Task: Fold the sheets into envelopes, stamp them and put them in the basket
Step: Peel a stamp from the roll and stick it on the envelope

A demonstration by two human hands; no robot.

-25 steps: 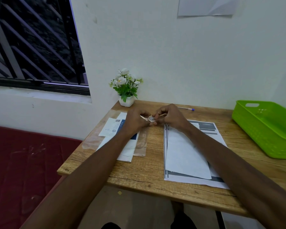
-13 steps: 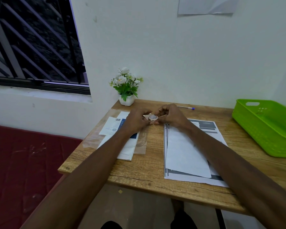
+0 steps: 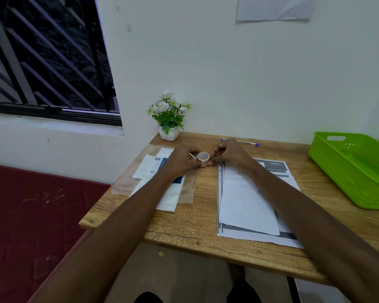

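A small roll of stamp stickers (image 3: 203, 156) is held above the far middle of the wooden table (image 3: 197, 221). My left hand (image 3: 182, 161) grips it from the left, a loose strip end poking out behind its fingers. My right hand (image 3: 230, 153) pinches the roll's right side with its fingertips. A folded white sheet (image 3: 247, 202) lies on printed sheets (image 3: 278, 171) under my right forearm. The green basket (image 3: 350, 171) stands at the table's right edge.
A stack of papers in a clear plastic sleeve (image 3: 162, 189) lies under my left forearm. A small potted plant (image 3: 168, 119) stands at the back by the wall, and a blue pen (image 3: 247, 142) lies behind my right hand. A red mat (image 3: 31, 215) is to the left.
The roll has turned so its round face shows toward me. Both hands stay close together at the same spot, working the roll.
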